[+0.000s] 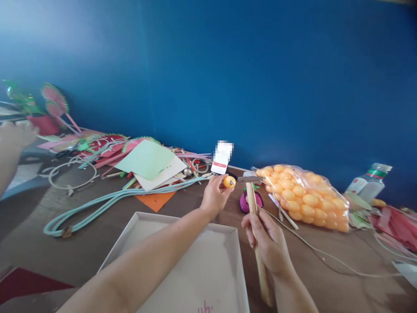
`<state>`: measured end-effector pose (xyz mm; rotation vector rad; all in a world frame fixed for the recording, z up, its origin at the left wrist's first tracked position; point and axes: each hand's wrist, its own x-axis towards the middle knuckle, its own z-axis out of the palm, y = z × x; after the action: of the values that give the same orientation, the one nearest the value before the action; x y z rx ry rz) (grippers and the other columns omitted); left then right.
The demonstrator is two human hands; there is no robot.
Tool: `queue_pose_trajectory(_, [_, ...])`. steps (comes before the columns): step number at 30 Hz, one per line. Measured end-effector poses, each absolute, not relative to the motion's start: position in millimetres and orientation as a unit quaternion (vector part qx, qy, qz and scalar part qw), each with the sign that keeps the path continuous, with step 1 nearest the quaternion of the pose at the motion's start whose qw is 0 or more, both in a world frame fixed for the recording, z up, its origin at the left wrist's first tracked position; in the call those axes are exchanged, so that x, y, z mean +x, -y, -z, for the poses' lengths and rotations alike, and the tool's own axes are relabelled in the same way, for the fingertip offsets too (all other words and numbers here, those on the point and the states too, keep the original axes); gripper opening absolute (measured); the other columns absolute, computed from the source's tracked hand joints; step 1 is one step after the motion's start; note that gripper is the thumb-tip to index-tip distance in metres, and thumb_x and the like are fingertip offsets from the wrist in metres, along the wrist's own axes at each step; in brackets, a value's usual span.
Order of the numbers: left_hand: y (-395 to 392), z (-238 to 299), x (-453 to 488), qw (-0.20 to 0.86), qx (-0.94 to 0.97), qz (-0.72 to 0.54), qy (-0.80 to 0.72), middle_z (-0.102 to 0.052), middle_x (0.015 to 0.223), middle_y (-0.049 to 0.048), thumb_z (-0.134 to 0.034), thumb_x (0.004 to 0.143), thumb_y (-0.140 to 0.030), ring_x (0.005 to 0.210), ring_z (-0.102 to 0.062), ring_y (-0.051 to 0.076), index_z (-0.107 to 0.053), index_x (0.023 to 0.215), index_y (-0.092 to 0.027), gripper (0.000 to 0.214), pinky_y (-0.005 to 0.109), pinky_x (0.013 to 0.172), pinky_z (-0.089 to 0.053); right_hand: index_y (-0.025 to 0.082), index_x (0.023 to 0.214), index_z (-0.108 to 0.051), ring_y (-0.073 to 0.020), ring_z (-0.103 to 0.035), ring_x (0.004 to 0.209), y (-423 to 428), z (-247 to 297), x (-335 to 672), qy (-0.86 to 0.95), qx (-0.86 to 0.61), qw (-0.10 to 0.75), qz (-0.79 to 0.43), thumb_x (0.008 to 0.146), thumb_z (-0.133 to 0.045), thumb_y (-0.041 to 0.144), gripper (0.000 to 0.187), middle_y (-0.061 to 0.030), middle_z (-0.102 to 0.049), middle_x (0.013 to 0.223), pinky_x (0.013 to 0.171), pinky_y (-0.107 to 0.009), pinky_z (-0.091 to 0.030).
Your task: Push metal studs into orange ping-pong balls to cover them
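My left hand point(215, 194) is raised over the brown table point(97, 243) and closed on a small orange ball point(229, 181) held at the fingertips, with something small and metallic at the ball's front. My right hand point(267, 238) is wrapped round the wooden handle of a hammer point(251, 196), whose metal head points left, just right of the ball. Beyond the hammer lies a clear plastic bag of orange balls point(306, 196). A shallow white box lid point(208, 265) lies under my forearms.
Another person's hand point(16, 135) reaches in at the far left. Paper sheets point(150, 161), straws, a light-green cord point(107, 201), paper fans point(54, 98) and a white ring point(70, 174) crowd the back left. A plastic bottle point(369, 181) and a cable point(332, 258) lie on the right. A blue wall stands behind.
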<state>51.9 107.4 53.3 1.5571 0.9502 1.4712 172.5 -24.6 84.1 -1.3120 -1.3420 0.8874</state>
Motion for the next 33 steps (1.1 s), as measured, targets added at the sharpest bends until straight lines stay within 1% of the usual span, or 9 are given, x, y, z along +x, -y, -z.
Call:
queue_pose_trajectory(2, [-107.5, -52.9, 51.8, 0.391, 0.611, -0.578, -0.373, -0.055, 0.112, 0.0094, -0.067, 0.073, -0.017, 0.085, -0.063, 0.015, -0.059, 0.112, -0.018, 0.04, 0.032, 0.08, -0.056, 0.02, 0.096, -0.054, -0.0072, -0.04, 0.044, 24.2, -83.3, 172.6, 0.559, -0.543, 0.508, -0.367, 0.093, -0.044, 0.04, 0.022, 0.0002, -0.055, 0.075, 0.04, -0.022, -0.03])
queue_pose_trajectory(5, [-107.2, -53.5, 51.8, 0.387, 0.615, -0.581, -0.367, -0.055, 0.112, 0.0097, -0.067, 0.073, -0.017, 0.089, -0.063, 0.016, -0.059, 0.113, -0.018, 0.04, 0.033, 0.081, -0.055, 0.021, 0.101, -0.053, -0.007, -0.04, 0.044, 23.0, -80.9, 172.8, 0.557, -0.545, 0.507, -0.369, 0.093, -0.045, 0.041, 0.023, -0.0004, -0.057, 0.078, 0.04, -0.022, -0.031])
queue_pose_trajectory(10, [-106.4, -54.6, 52.4, 0.386, 0.62, -0.584, -0.355, -0.055, 0.111, 0.0095, -0.067, 0.073, -0.016, 0.09, -0.063, 0.017, -0.06, 0.112, -0.019, 0.04, 0.033, 0.08, -0.056, 0.02, 0.096, -0.054, -0.0067, -0.042, 0.044, 22.2, -78.2, 173.6, 0.552, -0.565, 0.482, -0.38, 0.092, -0.046, 0.043, 0.024, -0.0011, -0.057, 0.078, 0.038, -0.021, -0.031])
queue_pose_trajectory(15, [-107.1, -53.5, 52.6, 0.382, 0.617, -0.588, -0.357, -0.055, 0.112, 0.0095, -0.067, 0.073, -0.016, 0.09, -0.063, 0.017, -0.06, 0.112, -0.019, 0.04, 0.033, 0.081, -0.056, 0.02, 0.1, -0.054, -0.0065, -0.041, 0.044, 23.5, -81.7, 174.0, 0.551, -0.541, 0.518, -0.368, 0.093, -0.045, 0.041, 0.024, -0.001, -0.057, 0.078, 0.039, -0.021, -0.031])
queue_pose_trajectory(20, [-106.9, -53.8, 52.4, 0.381, 0.623, -0.588, -0.348, -0.055, 0.111, 0.0096, -0.067, 0.073, -0.016, 0.09, -0.063, 0.016, -0.06, 0.112, -0.018, 0.04, 0.033, 0.081, -0.056, 0.021, 0.096, -0.053, -0.0061, -0.042, 0.044, 21.2, -82.4, 173.1, 0.551, -0.554, 0.48, -0.398, 0.092, -0.047, 0.043, 0.023, -0.0011, -0.057, 0.08, 0.037, -0.02, -0.031])
queue_pose_trajectory(25, [-105.3, -54.3, 52.3, 0.372, 0.626, -0.598, -0.336, -0.056, 0.111, 0.0092, -0.067, 0.073, -0.015, 0.094, -0.062, 0.017, -0.06, 0.112, -0.02, 0.04, 0.033, 0.081, -0.056, 0.02, 0.091, -0.054, -0.0055, -0.04, 0.043, 21.8, -82.0, 173.9, 0.549, -0.536, 0.511, -0.387, 0.092, -0.045, 0.043, 0.024, 0.0001, -0.056, 0.076, 0.037, -0.02, -0.03])
queue_pose_trajectory(27, [-105.3, -54.3, 52.2, 0.373, 0.627, -0.598, -0.333, -0.056, 0.112, 0.0091, -0.067, 0.073, -0.014, 0.091, -0.062, 0.016, -0.06, 0.112, -0.02, 0.04, 0.032, 0.08, -0.056, 0.02, 0.091, -0.054, -0.0057, -0.04, 0.042, 21.5, -81.6, 174.1, 0.546, -0.546, 0.5, -0.392, 0.092, -0.046, 0.044, 0.025, 0.0004, -0.056, 0.075, 0.037, -0.02, -0.031])
queue_pose_trajectory(30, [-105.3, -55.2, 51.9, 0.378, 0.622, -0.593, -0.344, -0.057, 0.11, 0.0087, -0.067, 0.072, -0.013, 0.086, -0.063, 0.015, -0.06, 0.111, -0.019, 0.039, 0.033, 0.079, -0.057, 0.021, 0.095, -0.053, -0.0059, -0.042, 0.043, 21.1, -81.5, 173.4, 0.544, -0.557, 0.479, -0.405, 0.091, -0.048, 0.044, 0.024, -0.0003, -0.058, 0.079, 0.036, -0.019, -0.031])
queue_pose_trajectory(33, [-105.0, -56.3, 51.9, 0.372, 0.624, -0.594, -0.347, -0.057, 0.109, 0.0081, -0.067, 0.072, -0.014, 0.088, -0.063, 0.016, -0.061, 0.11, -0.02, 0.039, 0.033, 0.08, -0.056, 0.02, 0.091, -0.053, -0.0055, -0.042, 0.044, 22.2, -82.6, 172.5, 0.548, -0.544, 0.495, -0.399, 0.092, -0.046, 0.043, 0.024, -0.0005, -0.058, 0.08, 0.037, -0.019, -0.031])
